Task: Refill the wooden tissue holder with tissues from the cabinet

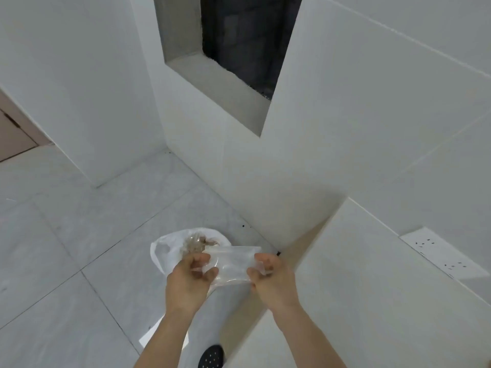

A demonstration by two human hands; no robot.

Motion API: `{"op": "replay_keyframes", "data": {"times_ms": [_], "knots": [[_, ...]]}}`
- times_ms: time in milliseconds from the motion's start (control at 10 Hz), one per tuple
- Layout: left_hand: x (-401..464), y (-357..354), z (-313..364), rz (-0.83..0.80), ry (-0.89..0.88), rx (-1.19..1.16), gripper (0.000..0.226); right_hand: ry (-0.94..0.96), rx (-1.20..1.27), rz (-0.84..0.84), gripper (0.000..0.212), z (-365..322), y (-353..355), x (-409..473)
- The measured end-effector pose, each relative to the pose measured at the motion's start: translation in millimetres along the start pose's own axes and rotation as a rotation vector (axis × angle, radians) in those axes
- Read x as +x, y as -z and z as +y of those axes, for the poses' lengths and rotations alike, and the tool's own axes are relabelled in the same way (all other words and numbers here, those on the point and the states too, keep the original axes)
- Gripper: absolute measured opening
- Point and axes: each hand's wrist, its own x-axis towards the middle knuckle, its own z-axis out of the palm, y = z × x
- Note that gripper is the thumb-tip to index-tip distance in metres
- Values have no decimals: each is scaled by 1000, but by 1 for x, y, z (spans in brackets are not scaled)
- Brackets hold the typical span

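Wrapper in both hands, that is the picture: the left hand (191,274) pinches one end of a clear plastic wrapper (233,264) between thumb and fingers, and the right hand (268,274) pinches the other end the same way, so the film is stretched flat between them. It looks empty and see-through, which suggests to me it is the spent packaging from a tissue pack, though no tissues can be made out inside it. Directly below the hands on the tiled floor (79,235) sits a bin lined with a white bag (170,251), some brownish scraps already lying in it. My read is that this is a disposal step, the wrapper on its way into that bin, with the hands hovering just above the rim. The wooden tissue holder is nowhere in view, nor is the cabinet, so how far the refill itself has got cannot be told from here. To the right runs a pale countertop (372,288) with a white socket plate (441,253) on the wall beside it; a dark slipper (211,357) peeks in at the bottom. Next move, as I judge it: let both pinches go over the liner's mouth, since light film drifts and may catch the rim.
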Motion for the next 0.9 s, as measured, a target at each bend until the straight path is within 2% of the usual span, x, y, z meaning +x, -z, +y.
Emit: {"op": "replay_keyframes", "data": {"times_ms": [100, 300, 400, 700, 900], "knots": [[24, 3, -24, 17, 82, 38, 22, -48, -147, -84, 29, 7, -28, 26], [83, -3, -70, -5, 225, 98, 23, -56, -440, -254, 48, 28, -85, 85], [115, -10, -89, -2, 251, 107, 25, -68, -507, -288, 52, 40, -113, 114], [218, -38, -154, -111, 300, 140, 46, -110, -577, -335, 66, 84, -179, 207], [225, -25, -160, 6, 278, 249, 47, -72, -795, -287, 69, 100, -157, 206]]}}
